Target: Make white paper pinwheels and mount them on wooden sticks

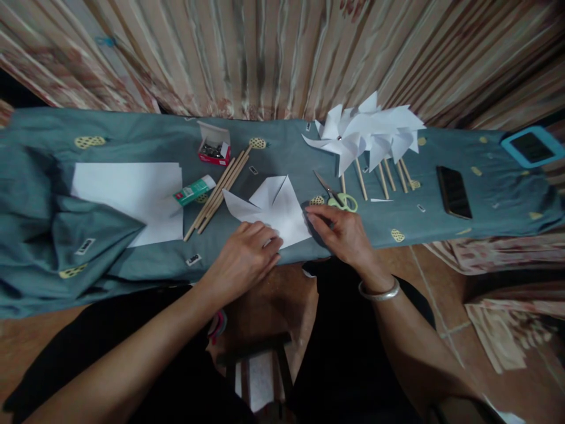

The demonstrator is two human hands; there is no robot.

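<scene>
A white paper sheet, slit and partly folded into pinwheel blades, lies on the cloth in front of me. My left hand rests curled over its near left side, fingers bent against the paper. At the sheet's right edge, my right hand has thumb and forefinger pinched together on the paper's corner. Just beyond the right fingertips are scissors with pale green handles. Left of the sheet lie several wooden sticks and a green glue tube.
Several finished paper pinwheels on sticks lie at the back right. A red box of small metal pieces stands open behind the glue. White paper sheets lie left, partly under bunched cloth. Further right are a phone and a blue-framed device.
</scene>
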